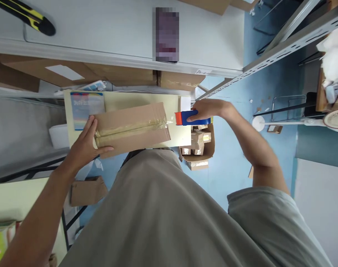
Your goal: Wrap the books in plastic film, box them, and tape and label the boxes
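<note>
A long brown cardboard box (130,145) lies slightly tilted on the cream-coloured table, with clear tape along its top. My left hand (87,145) grips the box's left end, thumb over the near side and fingers at the far corner. In my right hand (206,111) is a blue and red tape dispenser (200,121), held just off the box's right end. A short strip of clear tape (171,121) spans from the box to the dispenser's red front. The undersides of both hands are hidden.
A grey shelf (107,33) runs along the far side, bearing a yellow-black utility knife (32,18) and a pixelated dark item (167,35). Below the table's right end stands an open carton (212,139) of small boxes. A blue-white sheet (87,107) lies on the table (141,97).
</note>
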